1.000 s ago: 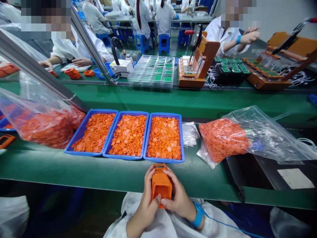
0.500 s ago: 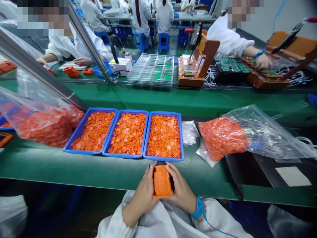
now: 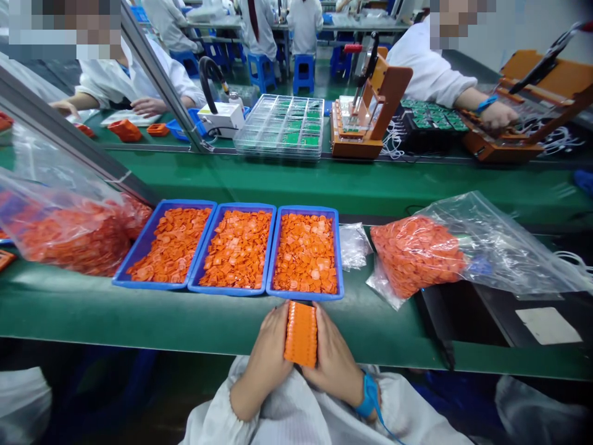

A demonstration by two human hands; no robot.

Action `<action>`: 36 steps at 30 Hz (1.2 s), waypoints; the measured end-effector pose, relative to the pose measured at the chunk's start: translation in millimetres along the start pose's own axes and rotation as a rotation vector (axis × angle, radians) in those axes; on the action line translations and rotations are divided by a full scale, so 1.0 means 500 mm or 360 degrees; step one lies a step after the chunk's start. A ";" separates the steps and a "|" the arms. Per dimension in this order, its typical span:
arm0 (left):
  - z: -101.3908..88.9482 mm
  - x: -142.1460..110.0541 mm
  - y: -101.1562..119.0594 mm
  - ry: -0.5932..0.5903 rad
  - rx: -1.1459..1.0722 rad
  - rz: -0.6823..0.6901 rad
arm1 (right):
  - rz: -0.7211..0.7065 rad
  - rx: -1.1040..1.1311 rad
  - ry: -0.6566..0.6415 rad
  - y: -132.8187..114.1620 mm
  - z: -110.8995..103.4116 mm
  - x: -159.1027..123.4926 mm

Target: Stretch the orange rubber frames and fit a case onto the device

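Note:
An orange ribbed plastic housing (image 3: pixel 301 332) stands on edge at the near rim of the green belt (image 3: pixel 139 312). My left hand (image 3: pixel 269 355) presses its left side and my right hand (image 3: pixel 331 357), with a blue wrist strap (image 3: pixel 369 395), presses its right side; both hands are closed around it. Just beyond the housing sit three blue trays of small orange parts: left tray (image 3: pixel 139 247), middle tray (image 3: pixel 273 232), right tray (image 3: pixel 340 259).
Clear bags of orange parts lie at the left (image 3: pixel 65 228) and the right (image 3: pixel 430 250). Across a second belt, other people in white coats work at orange fixtures (image 3: pixel 370 105), a clear tray of green boards (image 3: pixel 282 127) and a white device (image 3: pixel 222 117).
Both hands have turned the orange housing from its ribbed flat face toward me onto its narrow edge, and shifted it slightly forward toward the trays.

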State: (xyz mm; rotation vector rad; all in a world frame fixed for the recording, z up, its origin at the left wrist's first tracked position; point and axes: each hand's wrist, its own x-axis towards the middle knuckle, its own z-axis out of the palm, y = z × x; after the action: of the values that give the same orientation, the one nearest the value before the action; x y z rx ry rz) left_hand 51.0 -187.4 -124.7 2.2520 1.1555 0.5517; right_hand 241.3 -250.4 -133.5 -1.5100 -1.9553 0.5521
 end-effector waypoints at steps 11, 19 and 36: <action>-0.005 0.002 -0.004 -0.0001 -0.0032 0.0025 | 0.0054 0.0222 0.0017 -0.004 -0.024 0.012; 0.000 0.002 -0.006 0.0029 -0.0011 0.0024 | 0.0021 0.0271 -0.0006 0.001 -0.031 0.010; -0.036 0.022 -0.025 -0.0165 -0.0138 0.0078 | 0.0155 0.0442 -0.0217 0.031 -0.051 -0.006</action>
State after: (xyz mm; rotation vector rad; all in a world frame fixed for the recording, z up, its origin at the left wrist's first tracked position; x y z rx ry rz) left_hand 39.2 -167.1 -117.8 2.2123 1.0086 0.4887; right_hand 269.9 -249.9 -125.5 -1.4272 -1.8212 0.9495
